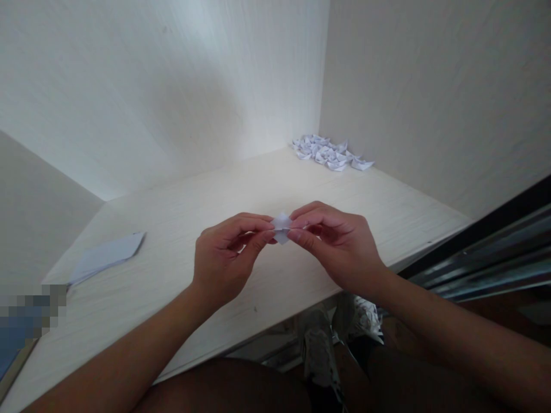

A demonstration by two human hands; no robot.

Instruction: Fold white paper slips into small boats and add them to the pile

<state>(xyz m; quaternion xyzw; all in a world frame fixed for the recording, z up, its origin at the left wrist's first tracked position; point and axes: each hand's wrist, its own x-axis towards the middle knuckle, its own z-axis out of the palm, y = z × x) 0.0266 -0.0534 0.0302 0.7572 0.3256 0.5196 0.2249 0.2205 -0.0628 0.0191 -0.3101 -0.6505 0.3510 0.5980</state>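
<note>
Both my hands meet above the pale wooden desk (181, 229) and pinch a small folded piece of white paper (281, 227). My left hand (228, 252) grips its left side between thumb and forefinger, fingers curled. My right hand (336, 241) pinches its right side the same way. The paper hangs a little above the desk top, partly hidden by my fingertips.
A heap of several small folded white paper shapes (329, 152) lies in the far right corner against the walls. A stack of flat paper sheets (107, 255) rests at the desk's left. Pale walls close in behind and right; a dark metal rail (495, 258) runs along the right.
</note>
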